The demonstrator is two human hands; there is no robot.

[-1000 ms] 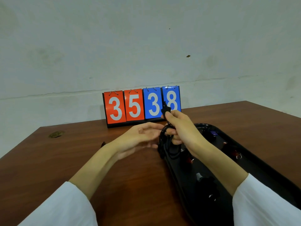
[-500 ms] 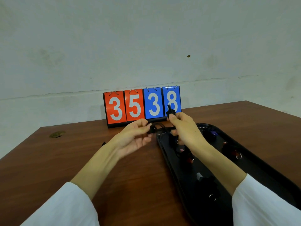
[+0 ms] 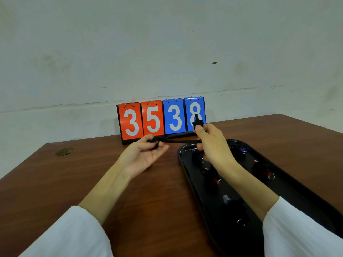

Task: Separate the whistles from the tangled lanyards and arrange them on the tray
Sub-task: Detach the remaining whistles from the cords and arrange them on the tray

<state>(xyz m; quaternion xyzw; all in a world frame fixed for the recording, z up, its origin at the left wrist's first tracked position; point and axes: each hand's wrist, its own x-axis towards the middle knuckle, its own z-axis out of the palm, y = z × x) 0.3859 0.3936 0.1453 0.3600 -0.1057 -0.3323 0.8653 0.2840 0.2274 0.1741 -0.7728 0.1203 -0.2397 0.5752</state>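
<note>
A black whistle (image 3: 197,122) sticks up from my right hand (image 3: 213,143), which grips it above the far end of the black tray (image 3: 187,171). Its black lanyard (image 3: 178,141) runs taut to the left, where my left hand (image 3: 146,154) pinches the other end between thumb and fingers over the table. Several more whistles lie on the tray, among them a blue one (image 3: 243,150), a red-tipped one (image 3: 216,180) and a dark one (image 3: 265,170). Loose black cord hangs below my right hand.
A flip scoreboard (image 3: 161,118) reading 3 5 3 8 stands at the back of the brown wooden table (image 3: 55,182), against the white wall. A small round brass fitting (image 3: 64,151) is set in the table at far left.
My left hand has taken the lanyard and drawn it left, away from my right hand, so the bunched cord is now stretched straight. My right hand has risen slightly with the whistle.
</note>
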